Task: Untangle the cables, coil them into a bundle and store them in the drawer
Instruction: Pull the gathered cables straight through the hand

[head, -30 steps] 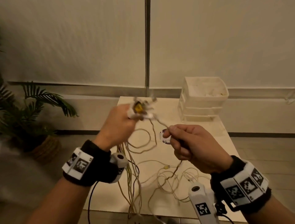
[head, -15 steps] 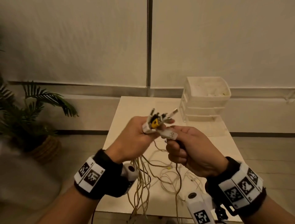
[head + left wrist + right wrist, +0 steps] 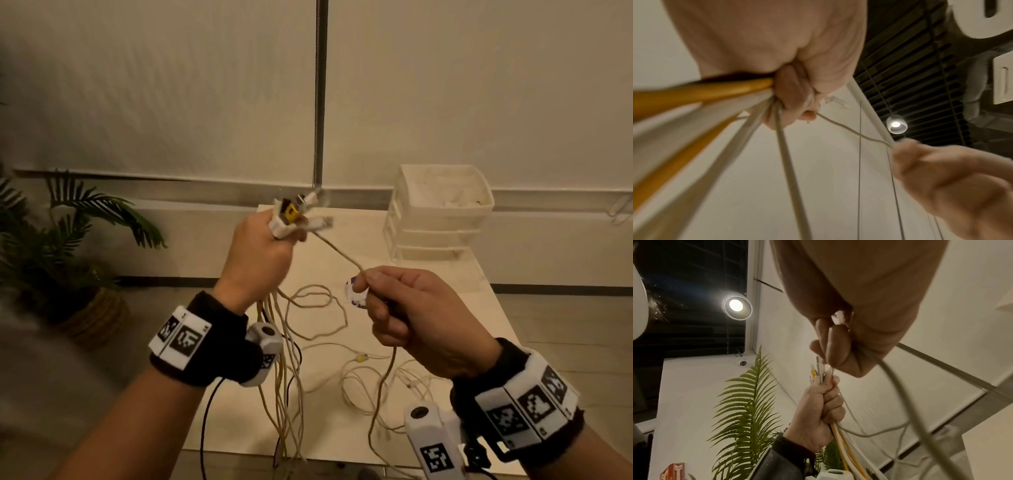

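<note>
Above the near half of the table [image 3: 486,308]: left hand [image 3: 257,260], raised, fist closed round a bunch of plugs [image 3: 296,216] and their cables [image 3: 284,377], white and yellow, the plugs standing out above the knuckles and the leads hanging straight down past the table's front edge. Right hand [image 3: 418,318], lower and to the right of the left, fingers curled round a single cord [image 3: 339,253]; thumb and forefinger pinch it where it enters the fist. That cord runs taut on a slant, up and leftward from the right hand to the plug bunch, then leaves the bottom of the right fist and drops to the slack on the table. A small white connector [image 3: 354,294] shows beside the right forefinger; whether the hand holds it cannot be told. Loose loops [image 3: 315,315] of pale cable lie on the tabletop between and below the two hands, several crossing one another. Drawer unit [image 3: 442,212], white, three tiers, at the far right corner of the table, beyond the right hand and nearer to it than to the left; all drawers look shut. Judgement: untangling stage, one lead being drawn along its own axis away from the held bunch; coiling and storing not yet begun. Also present: potted palm [image 3: 68,233] on the floor at left.
</note>
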